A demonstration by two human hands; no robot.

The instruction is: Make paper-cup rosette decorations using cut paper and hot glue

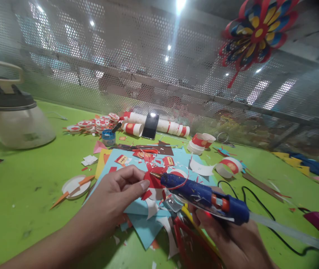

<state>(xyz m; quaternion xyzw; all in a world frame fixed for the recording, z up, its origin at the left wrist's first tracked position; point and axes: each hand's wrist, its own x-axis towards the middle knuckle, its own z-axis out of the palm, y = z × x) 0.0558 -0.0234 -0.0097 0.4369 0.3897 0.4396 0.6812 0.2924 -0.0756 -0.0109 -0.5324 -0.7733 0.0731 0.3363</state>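
My right hand [229, 235] is wrapped round a blue hot glue gun [195, 192], its metal nozzle pointing left and a clear glue stick [285, 228] sticking out of its back. Thumb and forefinger of my left hand [114, 190] are pinched at the edge of a red paper piece [156, 181], just beside the nozzle. Below both hands lie light-blue paper sheets [146, 228] strewn with red and white scraps. Scissors with red handles [183, 235] are partly hidden beneath the glue gun, close to a yellow-handled tool [190, 216].
Paper cups [133, 129], a phone [150, 126] and a small blue jar [108, 138] stand at the back. A large translucent container [19, 123] is at left. A white disc [75, 186] carries orange strips. A black cord [260, 205] runs right. A paper flower [258, 33] hangs above.
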